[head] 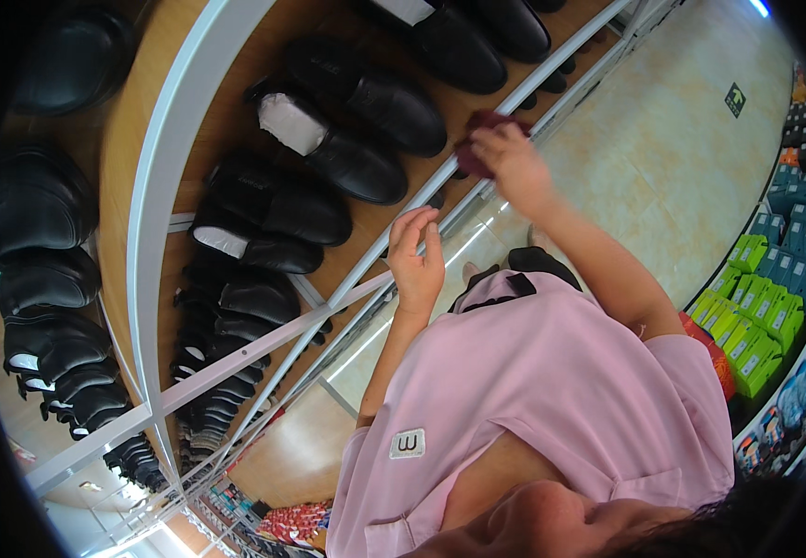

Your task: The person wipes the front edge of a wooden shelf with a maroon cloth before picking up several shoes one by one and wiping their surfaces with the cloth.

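My right hand (518,167), slightly blurred, is closed on a crumpled maroon cloth (480,146) against the front metal edge of a shoe shelf (438,183). My left hand (417,261) is nearer to my body, beside the same edge, with its fingers raised and slightly bent; it holds nothing, and whether it touches the edge is unclear. Black leather shoes (361,164) stand in pairs on the wooden shelf, some with white paper stuffed inside. The toes of one pair are closest to the cloth.
An upper shelf with more black shoes (40,202) curves along the left. A pale metal crossbar (242,352) runs near my left forearm. Stacked green shoe boxes (758,307) and blue-grey boxes (797,230) stand right. The tiled floor (640,146) bears an arrow sign (735,100).
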The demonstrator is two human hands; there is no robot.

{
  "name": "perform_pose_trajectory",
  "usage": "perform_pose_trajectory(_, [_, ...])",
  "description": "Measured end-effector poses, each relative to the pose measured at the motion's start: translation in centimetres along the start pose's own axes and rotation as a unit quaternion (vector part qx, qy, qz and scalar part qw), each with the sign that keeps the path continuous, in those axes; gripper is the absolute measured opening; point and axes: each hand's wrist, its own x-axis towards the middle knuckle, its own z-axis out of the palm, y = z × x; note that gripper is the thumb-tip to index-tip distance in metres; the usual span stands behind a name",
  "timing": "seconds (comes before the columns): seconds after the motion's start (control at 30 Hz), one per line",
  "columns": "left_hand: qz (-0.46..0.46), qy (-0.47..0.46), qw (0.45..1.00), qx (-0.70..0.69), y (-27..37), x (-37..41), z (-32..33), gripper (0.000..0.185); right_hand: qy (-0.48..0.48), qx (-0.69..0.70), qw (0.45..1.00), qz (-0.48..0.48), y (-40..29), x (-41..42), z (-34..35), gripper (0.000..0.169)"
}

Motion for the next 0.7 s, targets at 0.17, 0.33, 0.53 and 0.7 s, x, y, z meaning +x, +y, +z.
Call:
perform_pose_trajectory(0.17, [-0.029, -0.022, 0.999, 0.01, 1.8, 1.9, 3.4, 0.019, 0.041, 0.081, 0.991, 0.095, 5.4, 1.7, -2.3, 0.041])
perform_pose_trajectory(0.33, [0.018, 0.0, 0.999, 0.049, 3.2, 4.1, 6.4, 0.033, -0.007, 0.14, 0.987, 0.078, 2.8, 2.1, -0.9, 0.057])
perform_pose_trajectory(0.53, [0.048, -0.047, 0.981, 0.179, 2.1, 6.1, 9.3, 0.062, -0.12, 0.059, 0.991, -0.015, 2.7, 2.6, -0.7, 0.059])
perform_pose_trajectory(0.7, [0.067, -0.094, 0.967, 0.227, 1.3, 7.4, 11.3, 0.069, -0.079, 0.038, 0.996, -0.001, 5.2, 2.1, -2.2, 0.056])
